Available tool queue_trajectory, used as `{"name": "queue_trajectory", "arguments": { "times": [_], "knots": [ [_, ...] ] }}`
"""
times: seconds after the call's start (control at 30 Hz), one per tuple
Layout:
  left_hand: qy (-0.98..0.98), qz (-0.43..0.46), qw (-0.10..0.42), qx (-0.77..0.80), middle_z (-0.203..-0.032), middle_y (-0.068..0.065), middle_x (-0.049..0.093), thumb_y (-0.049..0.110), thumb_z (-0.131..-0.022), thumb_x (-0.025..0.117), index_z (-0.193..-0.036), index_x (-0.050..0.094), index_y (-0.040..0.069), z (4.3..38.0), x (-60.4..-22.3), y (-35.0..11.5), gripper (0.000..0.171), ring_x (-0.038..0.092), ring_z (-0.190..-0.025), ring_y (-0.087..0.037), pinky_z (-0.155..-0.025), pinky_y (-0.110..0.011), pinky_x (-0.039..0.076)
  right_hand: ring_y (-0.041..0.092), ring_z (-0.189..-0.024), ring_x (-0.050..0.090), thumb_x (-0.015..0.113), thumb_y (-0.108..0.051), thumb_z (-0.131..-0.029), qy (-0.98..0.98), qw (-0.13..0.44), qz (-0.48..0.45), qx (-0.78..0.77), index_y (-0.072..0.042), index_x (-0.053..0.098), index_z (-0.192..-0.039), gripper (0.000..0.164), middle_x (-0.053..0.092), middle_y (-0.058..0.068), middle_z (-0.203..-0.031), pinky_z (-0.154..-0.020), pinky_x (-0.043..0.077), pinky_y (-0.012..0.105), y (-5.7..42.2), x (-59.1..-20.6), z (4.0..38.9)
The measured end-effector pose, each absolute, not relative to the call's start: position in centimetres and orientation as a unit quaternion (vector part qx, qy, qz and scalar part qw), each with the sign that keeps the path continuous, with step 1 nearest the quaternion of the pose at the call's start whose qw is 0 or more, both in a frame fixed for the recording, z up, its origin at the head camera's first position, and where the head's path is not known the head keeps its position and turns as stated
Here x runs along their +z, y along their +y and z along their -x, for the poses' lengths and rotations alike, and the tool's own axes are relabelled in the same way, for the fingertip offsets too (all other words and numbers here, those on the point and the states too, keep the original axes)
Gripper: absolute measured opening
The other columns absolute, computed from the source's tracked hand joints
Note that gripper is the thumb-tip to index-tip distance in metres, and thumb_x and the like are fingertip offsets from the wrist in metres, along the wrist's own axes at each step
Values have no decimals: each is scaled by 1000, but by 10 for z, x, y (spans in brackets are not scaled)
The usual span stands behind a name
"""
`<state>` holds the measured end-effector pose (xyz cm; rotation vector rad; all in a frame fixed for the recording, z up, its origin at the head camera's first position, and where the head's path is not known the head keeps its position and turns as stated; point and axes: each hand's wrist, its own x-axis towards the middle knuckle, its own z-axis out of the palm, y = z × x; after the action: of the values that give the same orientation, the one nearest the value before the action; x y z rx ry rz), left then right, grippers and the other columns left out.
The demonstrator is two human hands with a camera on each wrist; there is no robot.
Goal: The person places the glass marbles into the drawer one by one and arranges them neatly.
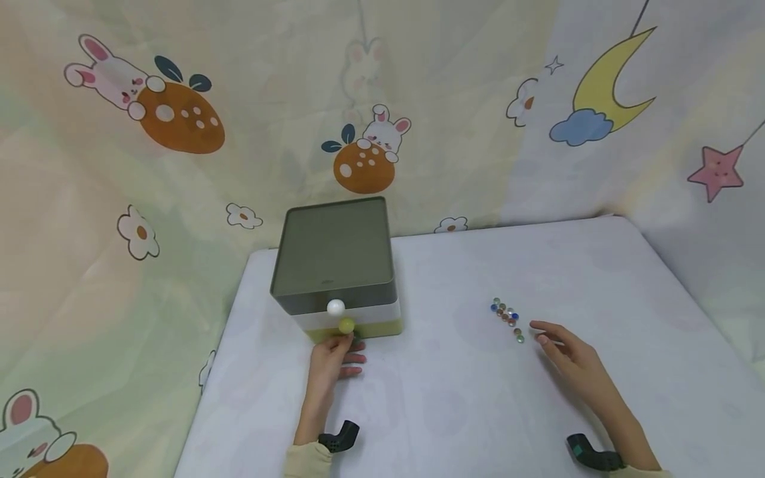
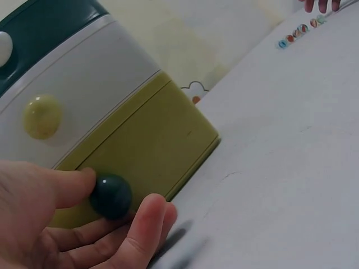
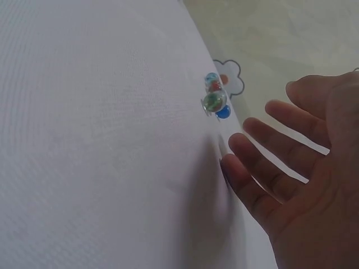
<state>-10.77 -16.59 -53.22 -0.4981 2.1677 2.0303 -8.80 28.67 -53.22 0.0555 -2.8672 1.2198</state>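
A small drawer box (image 1: 335, 252) with a dark green top stands at the back left of the table. Its drawers are white and olive, with round knobs. My left hand (image 1: 331, 362) is at the lowest drawer, where thumb and fingers pinch the dark green knob (image 2: 111, 196). That drawer sits flush with the box front. On the right, several glass marbles (image 1: 505, 313) lie in a loose slanting line on the table. My right hand (image 1: 570, 362) hovers just right of them, fingers loosely extended and apart, holding nothing; the marbles (image 3: 215, 101) lie beyond its fingertips.
A white cloth covers the table (image 1: 442, 398). Behind and at the sides hangs a printed curtain (image 1: 454, 133) with rabbits, flowers and a moon, close behind the box. The white knob (image 1: 336, 307) and yellow knob (image 1: 346, 325) stick out above my left hand.
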Motion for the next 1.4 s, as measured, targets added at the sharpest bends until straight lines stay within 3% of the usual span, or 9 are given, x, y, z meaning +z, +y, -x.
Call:
{"name": "queue_trajectory", "arguments": {
  "times": [0.07,0.13,0.23,0.33,0.77,1.13,1.4],
  "knots": [
    [716,170,57,675,-109,-26,77,31,-106,62,-125,66,-9,108,-532,-164,45,79,-79,-25,-66,-30,64,30,-122,64,52,-38,-110,-922,15,-15,387,-17,59,-145,42,62,14,-147,-87,48,8,285,-532,88],
    [712,174,53,678,-108,-26,77,30,-106,62,-125,66,-10,109,-531,-163,45,78,-79,-25,-66,-31,65,15,-120,63,53,-37,-110,-923,21,-14,385,-17,59,-145,41,63,13,-145,-87,49,9,284,-533,89],
    [711,172,48,681,-108,-28,77,31,-106,62,-125,65,-11,110,-529,-162,46,78,-79,-25,-67,-31,65,-15,-113,51,56,-34,-109,-923,36,-19,383,-15,60,-143,39,65,12,-142,-87,47,5,283,-535,89],
    [711,168,44,681,-108,-28,76,32,-106,62,-124,65,-10,112,-529,-161,47,79,-79,-24,-68,-32,65,-28,-106,40,60,-28,-107,-921,54,-27,386,-12,61,-142,38,67,12,-139,-86,43,0,282,-539,90],
    [701,167,39,692,-112,-32,74,31,-107,61,-128,63,-12,121,-533,-159,47,78,-80,-27,-69,-35,65,-22,-99,46,71,-10,-99,-914,104,-52,388,-9,65,-135,36,71,11,-125,-83,42,-1,276,-545,92],
    [720,168,36,673,-110,-29,75,33,-107,60,-126,65,-8,122,-533,-156,46,77,-74,-23,-65,-31,65,-20,-98,48,69,-15,-101,-911,109,-44,395,-11,66,-133,32,72,9,-124,-82,43,1,266,-538,92],
    [836,173,-44,518,-89,-14,79,40,-107,56,-110,75,2,117,-532,-167,43,70,-59,-15,-57,-27,59,-15,-100,52,69,-5,-99,-892,132,-70,427,-10,68,-129,31,73,8,-120,-85,44,1,250,-535,96]
  ]
}}
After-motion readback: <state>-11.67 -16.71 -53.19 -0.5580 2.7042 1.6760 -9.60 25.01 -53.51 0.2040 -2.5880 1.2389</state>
